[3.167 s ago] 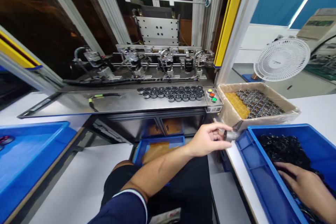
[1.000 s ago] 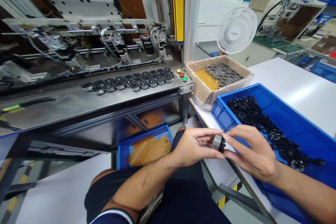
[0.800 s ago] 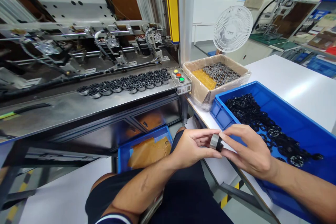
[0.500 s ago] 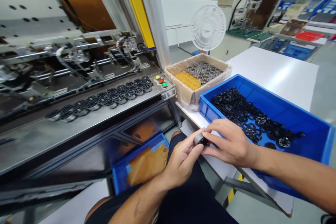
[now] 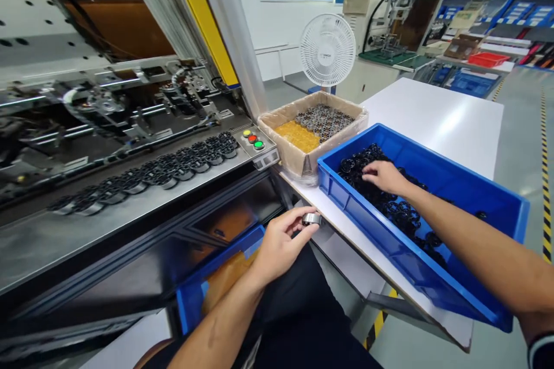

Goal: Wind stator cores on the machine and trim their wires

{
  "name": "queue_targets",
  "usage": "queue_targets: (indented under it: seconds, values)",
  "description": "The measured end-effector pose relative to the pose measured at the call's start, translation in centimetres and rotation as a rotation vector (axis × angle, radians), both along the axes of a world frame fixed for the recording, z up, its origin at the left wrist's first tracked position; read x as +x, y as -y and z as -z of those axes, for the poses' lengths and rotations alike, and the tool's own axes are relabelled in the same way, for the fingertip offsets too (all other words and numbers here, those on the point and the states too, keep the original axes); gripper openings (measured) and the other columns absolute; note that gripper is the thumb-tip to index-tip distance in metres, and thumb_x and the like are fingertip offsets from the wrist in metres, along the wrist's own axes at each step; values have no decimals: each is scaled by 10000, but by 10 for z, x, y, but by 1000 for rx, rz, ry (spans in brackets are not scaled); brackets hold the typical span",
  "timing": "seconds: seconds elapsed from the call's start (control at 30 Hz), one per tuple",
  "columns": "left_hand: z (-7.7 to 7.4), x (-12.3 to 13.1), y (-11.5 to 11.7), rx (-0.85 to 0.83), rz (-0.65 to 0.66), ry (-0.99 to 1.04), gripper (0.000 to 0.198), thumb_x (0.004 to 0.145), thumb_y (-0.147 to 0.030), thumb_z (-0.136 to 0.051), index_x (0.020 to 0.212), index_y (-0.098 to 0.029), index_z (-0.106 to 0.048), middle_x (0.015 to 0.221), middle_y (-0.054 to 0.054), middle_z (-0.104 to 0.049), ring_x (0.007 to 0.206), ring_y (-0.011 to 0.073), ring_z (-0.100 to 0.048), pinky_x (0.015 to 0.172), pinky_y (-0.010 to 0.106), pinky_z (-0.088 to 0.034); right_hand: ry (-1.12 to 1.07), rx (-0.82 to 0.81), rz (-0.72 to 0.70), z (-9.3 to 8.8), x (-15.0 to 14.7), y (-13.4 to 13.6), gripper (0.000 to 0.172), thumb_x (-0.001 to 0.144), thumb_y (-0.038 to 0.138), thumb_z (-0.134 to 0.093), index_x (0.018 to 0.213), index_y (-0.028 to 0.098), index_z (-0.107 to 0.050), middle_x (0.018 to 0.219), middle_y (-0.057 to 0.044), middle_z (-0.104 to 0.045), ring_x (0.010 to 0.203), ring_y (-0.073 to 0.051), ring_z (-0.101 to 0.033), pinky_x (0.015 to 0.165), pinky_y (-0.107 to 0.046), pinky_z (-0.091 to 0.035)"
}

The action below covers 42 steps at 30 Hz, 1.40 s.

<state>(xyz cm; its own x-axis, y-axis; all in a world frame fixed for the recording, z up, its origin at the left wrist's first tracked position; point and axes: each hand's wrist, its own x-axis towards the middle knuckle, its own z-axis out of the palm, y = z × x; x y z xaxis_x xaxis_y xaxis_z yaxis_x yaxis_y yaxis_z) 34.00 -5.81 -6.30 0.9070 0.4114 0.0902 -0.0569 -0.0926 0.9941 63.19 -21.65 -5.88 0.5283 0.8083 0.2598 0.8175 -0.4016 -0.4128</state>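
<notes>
A short grey metal ring point(image 5: 311, 219) is pinched between the thumb and fingers of my left hand point(image 5: 281, 242), just above my lap. To the right, my right hand point(image 5: 385, 177) reaches into a blue plastic bin point(image 5: 467, 184). Its fingers are bent together at a heap of black ring-shaped plastic parts point(image 5: 396, 210); what lies between the fingertips is hidden. On the machine's metal ledge at left stand rows of metal rings with black plastic parts on them point(image 5: 167, 173).
A plastic-lined carton point(image 5: 303, 161) with grey rings and yellow material stands beside the bin on a white table point(image 5: 459, 109). Yellow, red and green buttons point(image 5: 253, 138) are on the ledge's end. A fan point(image 5: 328, 51) stands behind. Below the ledge is another blue bin point(image 5: 184, 305).
My right hand has left the ring and moved right into the blue bin. The left hand keeps hold of the ring, whose grey side now shows. The view has shifted slightly to the right.
</notes>
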Motion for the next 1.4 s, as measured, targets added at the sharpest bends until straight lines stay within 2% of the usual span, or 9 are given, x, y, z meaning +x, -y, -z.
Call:
queue_targets:
  seconds: [0.1,0.23,0.33,0.43,0.53,0.63,0.73,1.0,1.4]
  values:
    - [1,2,-4,-188,-4,26,421,807,-412,-779,1116,-136,-704,1008,97,-714,780,139,-642,750,262,-522,31,-137,-24,32,17,4,212,927,326,-675,849,129,-680,807,-4,-693,723,-116,-659,731,-302,-569]
    - [-8,-7,-3,51,-64,163,426,657,-361,-903,1002,-152,-767,971,90,-693,793,146,-603,617,214,-459,116,-186,-59,47,21,3,115,767,140,-758,677,140,-688,794,-63,-712,676,-159,-654,668,-299,-535]
    - [-18,-18,-6,254,-78,231,481,718,-352,-869,1152,-182,-749,1016,103,-741,808,168,-621,690,263,-497,185,-142,-83,29,22,-3,181,711,100,-748,567,161,-657,714,-80,-695,583,-179,-626,581,-315,-488]
    - [-27,-26,-11,248,-73,252,498,746,-365,-848,1195,-183,-733,1094,107,-770,802,172,-659,738,283,-518,255,3,-98,-7,-11,-10,65,824,192,-702,765,175,-722,886,-124,-730,736,-228,-678,696,-360,-532]
    - [-29,-28,-12,126,-26,240,480,741,-355,-853,1169,-165,-746,1121,112,-772,876,183,-691,768,267,-541,226,301,-230,-44,-84,-8,347,859,266,-734,1196,214,-672,1117,-104,-713,871,-231,-695,849,-392,-570]
    - [-24,-24,-6,-136,58,269,545,700,-312,-882,1201,-161,-726,1138,111,-768,924,191,-722,855,289,-578,171,389,-464,-62,-153,-3,461,876,134,-700,1315,227,-598,1160,-98,-688,984,-224,-693,875,-374,-584]
    - [-18,-18,2,-356,116,283,640,614,-263,-931,1208,-159,-718,1091,103,-777,939,216,-747,903,343,-601,178,408,-562,-64,-180,2,496,856,36,-682,1322,172,-581,1161,-131,-664,1043,-218,-672,884,-350,-588]
    - [-18,-14,13,-393,137,282,618,602,-243,-936,1176,-140,-733,1019,99,-784,917,214,-751,899,336,-613,213,467,-593,-64,-169,-1,441,835,23,-679,1243,177,-613,1044,-109,-652,962,-221,-658,793,-380,-604]
    - [-18,-17,14,-417,145,304,563,603,-138,-919,1137,-161,-745,1006,69,-786,908,184,-756,910,286,-598,297,454,-645,-57,-165,2,450,817,62,-727,1248,107,-603,1093,-154,-636,1027,-263,-631,835,-435,-584]
